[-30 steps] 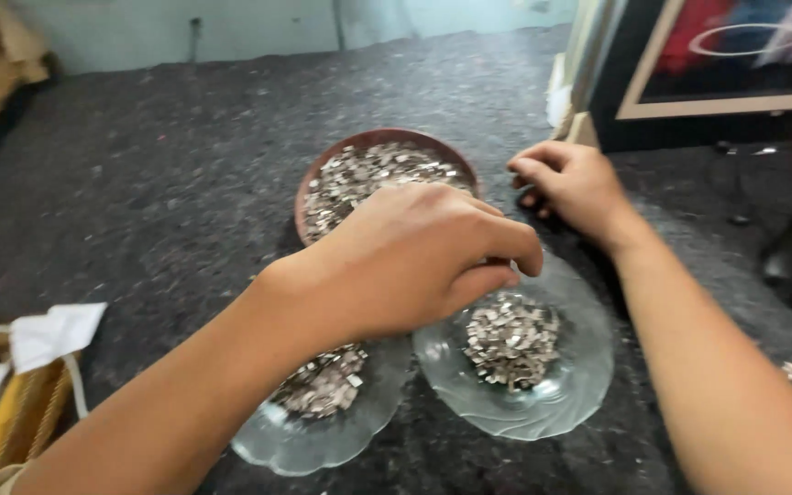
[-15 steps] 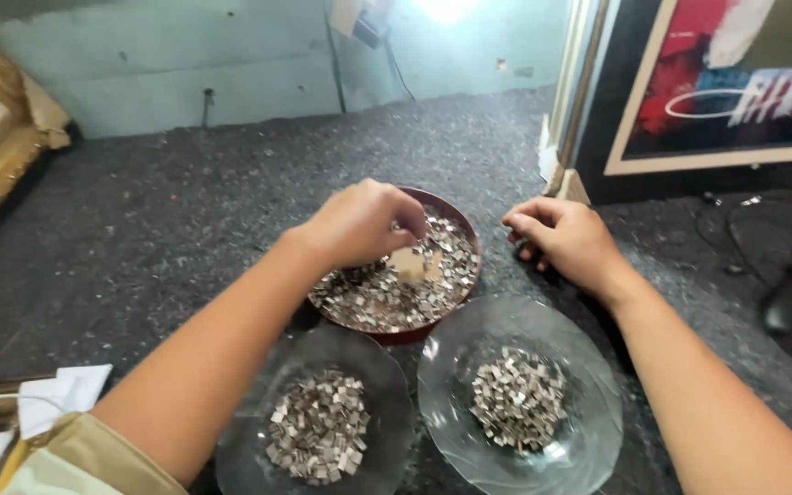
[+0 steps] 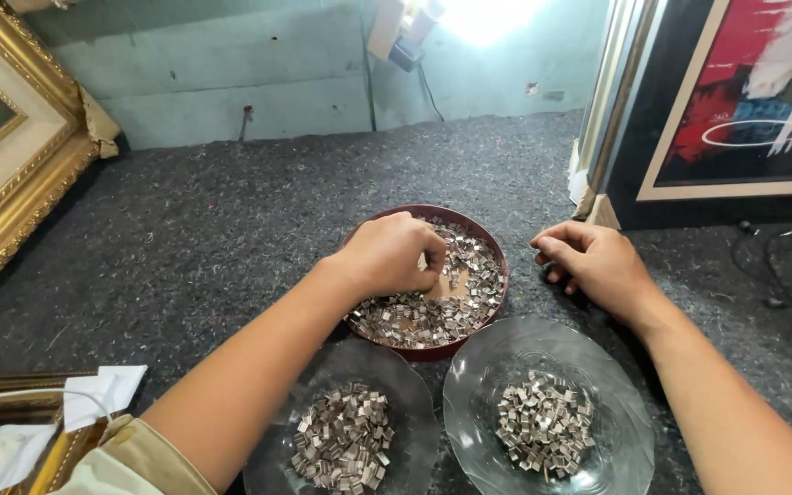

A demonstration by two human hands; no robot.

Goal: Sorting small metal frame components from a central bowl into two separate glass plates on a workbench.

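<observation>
On the grey felt worktop (image 3: 185,238), a round brown bowl (image 3: 497,266) holds small shiny metal clips (image 3: 433,316); the left hand (image 3: 391,257) pinches among them, fingers curled; the right hand (image 3: 593,261) rests clenched beside the rim; two rippled glass dishes (image 3: 598,394) sit nearer, holding sorted clips.

Two glass dishes (image 3: 552,412), one brown bowl (image 3: 492,257), two hands (image 3: 396,252).

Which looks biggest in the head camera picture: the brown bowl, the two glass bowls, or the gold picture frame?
1. Gold picture frame, though it is cut off by the edge.
2. Right glass bowl.
3. Left glass bowl, partly hidden and cut off, so unsure against the right one.
4. Brown bowl, but it sits farther away.
</observation>
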